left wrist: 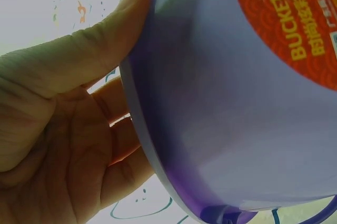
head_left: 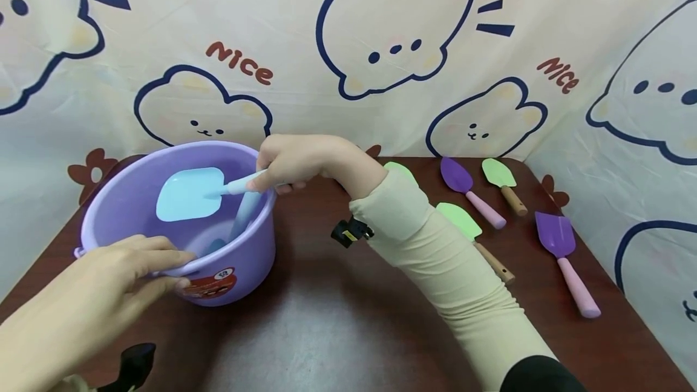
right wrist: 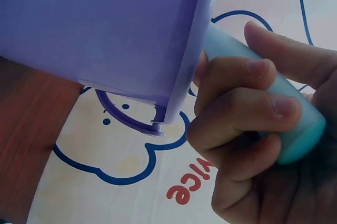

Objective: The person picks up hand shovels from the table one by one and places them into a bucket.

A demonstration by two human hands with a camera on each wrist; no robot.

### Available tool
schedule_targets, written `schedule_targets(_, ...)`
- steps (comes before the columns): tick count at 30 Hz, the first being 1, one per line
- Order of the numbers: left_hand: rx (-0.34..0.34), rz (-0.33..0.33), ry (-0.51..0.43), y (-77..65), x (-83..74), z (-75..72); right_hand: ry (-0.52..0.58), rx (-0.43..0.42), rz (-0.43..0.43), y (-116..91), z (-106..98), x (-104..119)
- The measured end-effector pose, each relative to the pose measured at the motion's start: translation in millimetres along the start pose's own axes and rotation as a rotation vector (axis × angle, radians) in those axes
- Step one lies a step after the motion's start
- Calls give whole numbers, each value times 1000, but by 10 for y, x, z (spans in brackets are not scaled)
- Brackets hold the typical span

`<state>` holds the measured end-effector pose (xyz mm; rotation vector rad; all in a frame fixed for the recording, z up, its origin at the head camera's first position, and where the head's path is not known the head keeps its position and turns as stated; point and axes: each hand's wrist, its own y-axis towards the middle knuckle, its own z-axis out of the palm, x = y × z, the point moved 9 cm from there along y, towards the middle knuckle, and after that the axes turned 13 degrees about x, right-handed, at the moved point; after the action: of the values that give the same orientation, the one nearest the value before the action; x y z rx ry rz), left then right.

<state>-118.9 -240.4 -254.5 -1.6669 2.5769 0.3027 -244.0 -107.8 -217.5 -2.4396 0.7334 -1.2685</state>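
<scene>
A large purple bucket (head_left: 257, 262) stands upright at the left of the table, a red label on its outer wall. My left hand (head_left: 117, 277) pinches its near rim; the left wrist view shows the thumb (left wrist: 126, 21) on the outside and the fingers reaching behind the rim. Over the bucket's far right rim, my right hand (head_left: 296, 161) grips a light blue toy shovel (head_left: 187, 195) by its handle. That shovel's broad blade hangs over the bucket's opening, pointing left. Inside, a second blue shovel (head_left: 246, 216) leans against the right wall, partly hidden by the rim.
At the right lie a purple shovel with a pink handle (head_left: 457, 175), a square-bladed purple shovel (head_left: 555, 236) and green shovels with wooden handles (head_left: 498, 173), one partly behind my right sleeve (head_left: 452, 265). A cartoon-printed sheet (head_left: 305, 107) borders the brown table (head_left: 321, 319).
</scene>
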Motion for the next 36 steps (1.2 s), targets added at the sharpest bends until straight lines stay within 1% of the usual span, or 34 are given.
schedule_targets(3,17,-8,-6,14,15,16,-37,7,23,25,5,17)
schedule_targets(10,-1,-12,0,5,33,3,-163,42,104,117,4,144)
schedule_targets(13,2,-12,-2,1,40,11,-210,63,132,180,29,191)
schedule_targets(18,-10,-17,12,-6,43,14,-251,95,223,295,87,215)
schedule_targets(21,44,-45,-8,5,64,59,-251,111,287,351,132,223)
schedule_targets(23,64,-51,-8,7,70,78,-260,125,314,383,170,241)
schedule_targets(25,81,-49,-6,9,69,93,-287,135,330,414,209,270)
schedule_targets(28,70,-41,7,6,60,87,-334,146,346,463,257,307)
schedule_targets(31,81,-47,1,8,57,100,-360,144,364,508,294,322)
schedule_targets(36,38,-33,0,2,33,62,-380,147,380,553,379,291)
